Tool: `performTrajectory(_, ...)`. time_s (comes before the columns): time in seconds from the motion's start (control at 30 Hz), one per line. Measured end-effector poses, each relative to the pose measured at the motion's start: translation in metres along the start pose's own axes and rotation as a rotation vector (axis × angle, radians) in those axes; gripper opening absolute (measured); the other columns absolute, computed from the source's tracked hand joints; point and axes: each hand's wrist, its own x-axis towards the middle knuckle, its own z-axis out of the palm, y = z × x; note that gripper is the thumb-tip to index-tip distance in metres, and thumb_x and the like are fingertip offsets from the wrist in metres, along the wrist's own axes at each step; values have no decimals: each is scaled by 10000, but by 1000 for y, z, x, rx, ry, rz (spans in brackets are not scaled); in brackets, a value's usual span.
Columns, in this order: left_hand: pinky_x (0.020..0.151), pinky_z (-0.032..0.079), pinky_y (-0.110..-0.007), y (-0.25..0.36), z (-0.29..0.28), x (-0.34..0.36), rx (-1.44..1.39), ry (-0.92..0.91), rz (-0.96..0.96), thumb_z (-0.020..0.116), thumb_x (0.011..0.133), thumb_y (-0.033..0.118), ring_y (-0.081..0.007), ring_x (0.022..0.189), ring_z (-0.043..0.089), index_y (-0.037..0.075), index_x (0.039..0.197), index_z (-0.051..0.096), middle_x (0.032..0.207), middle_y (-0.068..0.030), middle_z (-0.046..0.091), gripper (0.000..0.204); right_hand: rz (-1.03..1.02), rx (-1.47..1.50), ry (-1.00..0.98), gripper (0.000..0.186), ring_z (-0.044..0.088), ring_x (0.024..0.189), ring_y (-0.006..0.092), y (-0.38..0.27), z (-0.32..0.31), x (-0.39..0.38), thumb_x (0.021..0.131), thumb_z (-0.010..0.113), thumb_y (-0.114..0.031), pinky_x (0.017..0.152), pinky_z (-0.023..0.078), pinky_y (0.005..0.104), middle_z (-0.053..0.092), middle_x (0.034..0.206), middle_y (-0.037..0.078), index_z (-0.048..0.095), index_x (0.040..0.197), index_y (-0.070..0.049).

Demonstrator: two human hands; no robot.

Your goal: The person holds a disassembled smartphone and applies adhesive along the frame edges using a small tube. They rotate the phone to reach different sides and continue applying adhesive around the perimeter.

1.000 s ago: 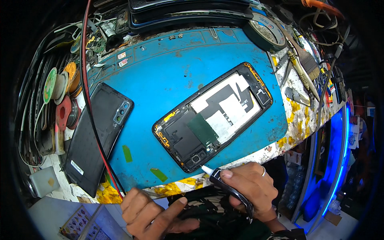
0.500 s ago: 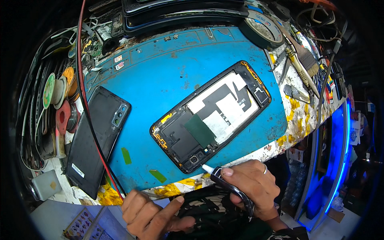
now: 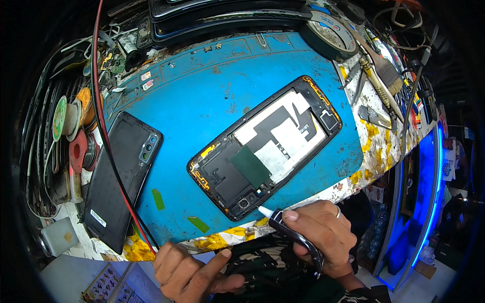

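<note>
Your right hand [image 3: 326,235], lower right of centre, has its grip wrapped around a dark tube [image 3: 299,236]; its contents are hidden. The tube's white nozzle [image 3: 264,212] points at the lower edge of the opened phone [image 3: 225,166], mid-frame, whose shell holds a black-and-white battery [image 3: 288,139]. Your left hand [image 3: 192,272], bottom centre-left, is loosely curled, visibly holding nothing. A cloudy jar [image 3: 59,235] sits lower left, contents unclear.
</note>
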Motion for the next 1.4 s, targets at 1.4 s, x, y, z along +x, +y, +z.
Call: performTrajectory(1.4, 505, 288, -314, 4, 2, -5, 12, 39, -41, 605, 898, 420, -183, 527, 405, 62, 776, 697, 576, -9, 395, 389, -8, -52, 90, 266, 642, 707, 236, 5, -1, 1, 900, 649, -188, 621, 510, 316, 659, 828, 129, 651, 1055, 28)
